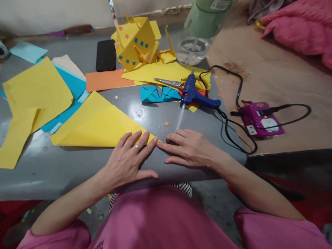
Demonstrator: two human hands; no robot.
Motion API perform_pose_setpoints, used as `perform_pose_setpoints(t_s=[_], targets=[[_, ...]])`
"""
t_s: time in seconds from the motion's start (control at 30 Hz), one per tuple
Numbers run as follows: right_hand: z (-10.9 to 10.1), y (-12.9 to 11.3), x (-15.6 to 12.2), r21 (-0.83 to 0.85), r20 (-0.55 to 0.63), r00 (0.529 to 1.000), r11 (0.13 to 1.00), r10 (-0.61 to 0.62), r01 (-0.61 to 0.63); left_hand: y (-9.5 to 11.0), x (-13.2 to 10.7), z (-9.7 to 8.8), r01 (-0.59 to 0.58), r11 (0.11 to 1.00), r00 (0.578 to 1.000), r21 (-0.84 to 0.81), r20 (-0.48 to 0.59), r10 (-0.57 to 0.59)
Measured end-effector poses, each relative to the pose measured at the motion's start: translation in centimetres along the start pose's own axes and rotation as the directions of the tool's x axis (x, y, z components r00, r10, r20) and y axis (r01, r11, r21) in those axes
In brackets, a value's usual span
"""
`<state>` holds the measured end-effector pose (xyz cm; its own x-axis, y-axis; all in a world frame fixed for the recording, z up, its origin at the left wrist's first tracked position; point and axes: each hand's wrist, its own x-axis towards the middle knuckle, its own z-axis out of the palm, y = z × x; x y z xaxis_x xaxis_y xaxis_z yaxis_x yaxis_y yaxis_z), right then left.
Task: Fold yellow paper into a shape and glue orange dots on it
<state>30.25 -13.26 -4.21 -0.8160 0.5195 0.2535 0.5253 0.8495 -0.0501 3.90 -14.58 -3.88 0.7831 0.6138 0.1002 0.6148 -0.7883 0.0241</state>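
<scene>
A yellow sheet folded into a triangle [95, 124] lies on the grey table [77, 169]. My left hand [127, 159] lies flat with its fingers stretched out on the triangle's right corner; a ring is on one finger. My right hand [188, 148] rests flat beside it, fingers extended leftward, its fingertip touching the paper's tip and my left fingertips. Neither hand holds anything.
A blue glue gun [194, 95] with a black cord, scissors [168, 83] and folded blue paper [155, 94] lie behind my hands. A yellow paper model [138, 43], black phone [105, 55], orange sheet [106, 79], loose yellow sheets [33, 90], a purple power strip [259, 119] and a bottle [199, 31] lie around.
</scene>
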Motion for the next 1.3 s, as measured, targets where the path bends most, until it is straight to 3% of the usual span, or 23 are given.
perform_pose_setpoints(t_s=[0.17, 0.27, 0.5, 0.63, 0.83, 1.0, 1.3], targets=[[0.2, 0.1, -0.2, 0.106, -0.101, 0.985, 0.986, 0.139, -0.128, -1.1, 2.7, -1.5, 0.059, 0.997, 0.994, 0.051, 0.093, -0.064], [0.3, 0.2, -0.2, 0.146, -0.104, 0.978, 0.976, 0.179, -0.163, -2.3, 4.5, -2.3, 0.052, 0.998, 0.983, -0.022, 0.178, -0.047], [-0.3, 0.2, 0.6, 0.294, 0.027, 0.944, 0.9, 0.329, -0.322, -4.9, 6.8, -2.9, 0.124, 0.972, 0.947, -0.199, 0.315, -0.056], [-0.8, -0.5, 1.7, 0.425, 0.033, 0.904, 0.813, 0.425, -0.398, -4.9, 7.0, -3.7, 0.13, 0.957, 0.951, -0.259, 0.307, -0.046], [-1.2, -1.9, 3.6, 0.656, -0.052, 0.863, 0.669, 0.502, -0.349, -5.0, 6.3, -5.6, 0.068, 0.892, 0.98, -0.446, 0.197, 0.024], [-1.6, -2.5, 4.5, 0.682, -0.106, 0.809, 0.634, 0.578, -0.363, -6.2, 5.4, -6.2, 0.103, 0.924, 0.986, -0.368, 0.162, -0.045], [-1.5, -2.9, 5.2, 0.777, 0.016, 0.754, 0.467, 0.657, -0.423, -7.0, 5.2, -6.4, 0.109, 0.897, 0.981, -0.427, 0.193, -0.027]])
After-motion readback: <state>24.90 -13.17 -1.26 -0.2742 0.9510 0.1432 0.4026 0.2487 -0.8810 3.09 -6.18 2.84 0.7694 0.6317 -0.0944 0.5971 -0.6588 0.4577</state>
